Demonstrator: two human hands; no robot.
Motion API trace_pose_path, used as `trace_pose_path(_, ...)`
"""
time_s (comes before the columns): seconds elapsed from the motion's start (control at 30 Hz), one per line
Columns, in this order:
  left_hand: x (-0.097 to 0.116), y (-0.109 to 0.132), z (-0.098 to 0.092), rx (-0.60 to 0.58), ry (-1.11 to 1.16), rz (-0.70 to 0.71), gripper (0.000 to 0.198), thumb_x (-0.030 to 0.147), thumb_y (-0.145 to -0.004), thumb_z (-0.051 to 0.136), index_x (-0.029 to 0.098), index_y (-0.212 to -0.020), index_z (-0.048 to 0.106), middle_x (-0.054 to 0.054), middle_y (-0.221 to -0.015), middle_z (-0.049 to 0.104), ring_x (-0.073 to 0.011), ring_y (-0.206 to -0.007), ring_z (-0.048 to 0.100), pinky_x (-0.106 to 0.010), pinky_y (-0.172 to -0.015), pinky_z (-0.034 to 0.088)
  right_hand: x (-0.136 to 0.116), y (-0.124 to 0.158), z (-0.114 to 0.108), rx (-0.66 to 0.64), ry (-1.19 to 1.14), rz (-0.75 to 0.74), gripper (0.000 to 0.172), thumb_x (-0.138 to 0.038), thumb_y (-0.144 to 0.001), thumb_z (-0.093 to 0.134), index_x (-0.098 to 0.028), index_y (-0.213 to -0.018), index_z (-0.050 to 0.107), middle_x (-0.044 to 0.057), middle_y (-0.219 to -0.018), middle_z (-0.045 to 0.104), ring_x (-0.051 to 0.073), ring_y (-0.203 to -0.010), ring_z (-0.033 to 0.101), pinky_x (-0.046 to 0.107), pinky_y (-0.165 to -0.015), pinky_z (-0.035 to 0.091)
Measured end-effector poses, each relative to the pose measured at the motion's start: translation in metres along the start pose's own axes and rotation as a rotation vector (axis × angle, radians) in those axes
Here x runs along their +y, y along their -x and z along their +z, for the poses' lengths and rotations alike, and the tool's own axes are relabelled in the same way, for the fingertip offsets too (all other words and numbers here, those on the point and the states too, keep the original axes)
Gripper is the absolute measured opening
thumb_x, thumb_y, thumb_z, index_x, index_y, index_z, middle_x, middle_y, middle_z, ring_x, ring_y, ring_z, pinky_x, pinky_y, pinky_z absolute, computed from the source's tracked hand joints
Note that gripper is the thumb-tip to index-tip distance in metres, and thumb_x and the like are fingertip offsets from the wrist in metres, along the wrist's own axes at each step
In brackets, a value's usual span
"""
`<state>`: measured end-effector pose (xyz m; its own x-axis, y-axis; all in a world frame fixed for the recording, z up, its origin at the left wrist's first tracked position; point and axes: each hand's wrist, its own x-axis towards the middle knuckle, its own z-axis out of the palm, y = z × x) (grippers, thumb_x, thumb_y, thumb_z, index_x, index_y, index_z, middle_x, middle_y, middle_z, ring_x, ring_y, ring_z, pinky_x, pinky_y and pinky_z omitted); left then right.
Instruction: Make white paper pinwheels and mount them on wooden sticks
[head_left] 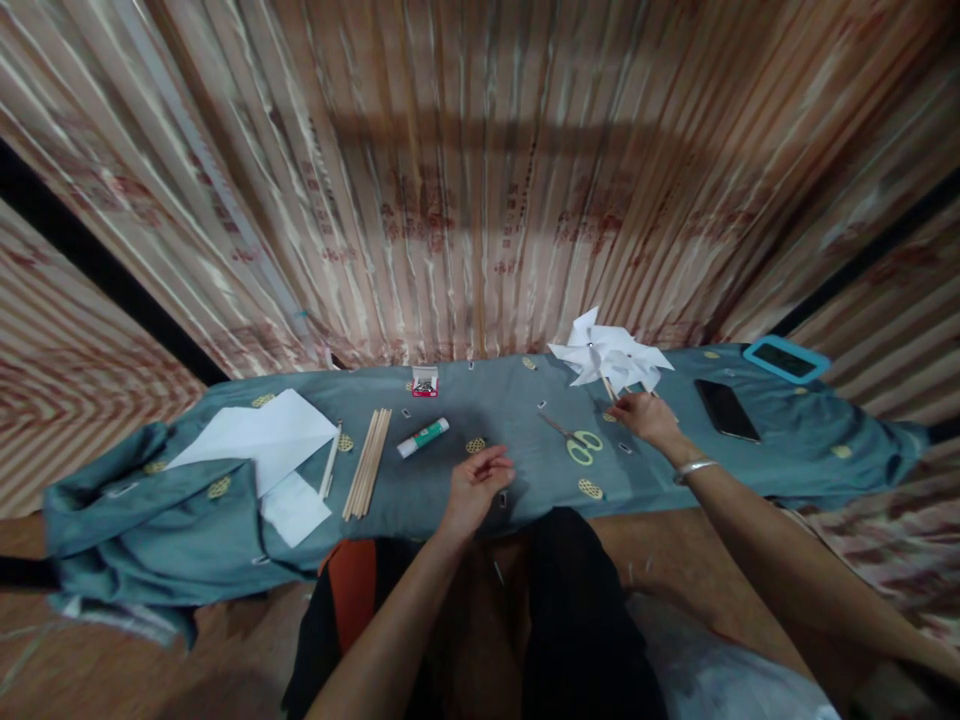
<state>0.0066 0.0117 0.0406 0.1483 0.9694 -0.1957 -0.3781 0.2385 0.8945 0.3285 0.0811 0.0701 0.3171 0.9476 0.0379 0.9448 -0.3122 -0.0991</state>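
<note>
The lower sticks (608,387) of the pinwheels (592,347) are partly covered by the right hand (645,417). White paper (291,432) is partly hidden by folded cloth (176,512). The red box's (425,392) contents cannot be identified; the glue stick's (424,438) label cannot be read.

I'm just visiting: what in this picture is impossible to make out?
All in the head view:
Right hand: how many sticks it holds is unclear, as it covers part of the pinwheel stick.
Red box: contents too small to identify.
Glue stick: label too small and blurred.
White paper: part hidden by folded cloth.
</note>
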Motion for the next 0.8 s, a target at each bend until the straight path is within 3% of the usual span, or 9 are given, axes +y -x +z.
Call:
trace_pose_path(0.3,-0.005,-0.001,0.002,-0.013,-0.035,-0.025,0.042,0.023,-0.042,0.088,0.016,-0.082,0.076,-0.004,-0.074,0.072,-0.0123,-0.063,0.061,-0.025,-0.063,0.050,0.006,-0.024,0.018,-0.028,0.125,-0.033,0.023,-0.029,-0.086,0.061,-0.013,-0.094,0.075,0.017,-0.091,0.075,0.024,-0.084,0.070,0.028,-0.068,0.044)
trace_pose_path(0.8,-0.011,-0.001,0.005,-0.045,-0.013,-0.059,0.045,0.025,-0.040,0.090,0.014,-0.082,0.075,-0.003,-0.073,0.071,-0.0108,-0.061,0.060,-0.023,-0.060,0.048,0.012,-0.036,0.031,-0.099,0.208,0.033,0.030,-0.034,-0.087,0.059,-0.012,-0.103,0.072,0.018,-0.101,0.073,0.029,-0.095,0.070,0.031,-0.072,0.049)
